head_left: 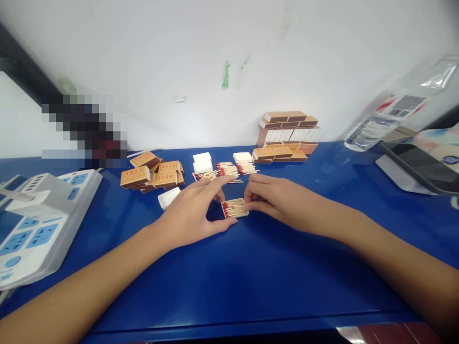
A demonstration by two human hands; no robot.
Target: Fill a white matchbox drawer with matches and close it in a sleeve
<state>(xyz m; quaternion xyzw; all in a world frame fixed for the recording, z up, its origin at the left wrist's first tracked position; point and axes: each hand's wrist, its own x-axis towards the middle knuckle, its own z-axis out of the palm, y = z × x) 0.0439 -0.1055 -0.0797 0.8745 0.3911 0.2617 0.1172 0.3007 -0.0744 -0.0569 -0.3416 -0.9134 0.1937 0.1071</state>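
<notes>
A small white matchbox tray, filled with red-tipped matches, lies on the blue table between my hands. My left hand curves around its left end, thumb along the near edge and fingers at the far left corner. At the right end, my right hand has thumb and fingers pinched together over the match ends; what they grip is hidden. Loose matches lie in piles just beyond. Empty-looking white trays sit behind them, and another white tray rests beside my left hand.
Orange matchbox sleeves are heaped at left. More matchboxes are stacked against the wall. A white power strip occupies the left side. On the right are a clear plastic bottle and a dark phone-like device.
</notes>
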